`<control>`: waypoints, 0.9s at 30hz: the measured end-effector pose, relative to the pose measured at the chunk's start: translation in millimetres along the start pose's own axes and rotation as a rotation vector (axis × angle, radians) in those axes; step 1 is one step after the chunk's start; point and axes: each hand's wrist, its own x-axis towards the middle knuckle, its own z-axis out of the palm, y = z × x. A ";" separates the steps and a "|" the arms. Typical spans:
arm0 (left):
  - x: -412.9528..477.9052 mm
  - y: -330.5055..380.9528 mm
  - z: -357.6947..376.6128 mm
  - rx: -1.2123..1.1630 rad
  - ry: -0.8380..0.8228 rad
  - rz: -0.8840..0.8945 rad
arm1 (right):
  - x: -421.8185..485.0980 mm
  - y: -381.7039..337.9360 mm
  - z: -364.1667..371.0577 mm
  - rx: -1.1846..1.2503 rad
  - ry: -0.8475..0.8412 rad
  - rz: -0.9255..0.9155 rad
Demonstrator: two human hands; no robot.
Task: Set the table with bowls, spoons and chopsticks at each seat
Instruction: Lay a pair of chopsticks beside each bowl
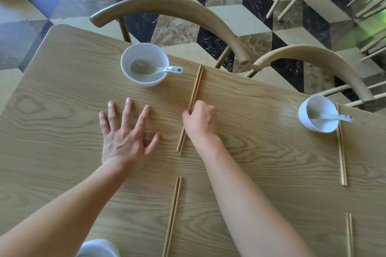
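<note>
While right hand [201, 120] pinches chopsticks [196, 87], fingers [188, 114] curled

- Bare left hand [125, 137] lies palm-down, fingers straight and spread (forearm bare).
- Bare right hand [201, 120] curls knuckles-up, pinching a pair of slim light wooden chopsticks [196, 87].

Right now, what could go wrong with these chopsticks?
1. The chopsticks in the right grip have their tips at the table's far edge; a push forward could send them off.
2. The spoon handle juts from the bowl toward them; a sideways nudge might knock it.
</note>
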 end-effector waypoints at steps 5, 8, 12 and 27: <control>-0.6 -1.5 1.1 -0.003 0.013 0.007 | 0.8 -4.3 -4.4 -0.036 -0.013 0.023; -0.5 -1.9 1.5 -0.004 0.019 0.009 | 3.5 -4.7 -5.2 -0.049 -0.015 0.026; -0.5 -2.8 2.4 0.000 0.016 0.007 | 5.1 -4.9 -6.4 -0.054 -0.016 0.032; -0.7 -1.5 1.4 -0.016 0.024 0.002 | 6.7 -2.3 -1.4 -0.038 -0.007 0.023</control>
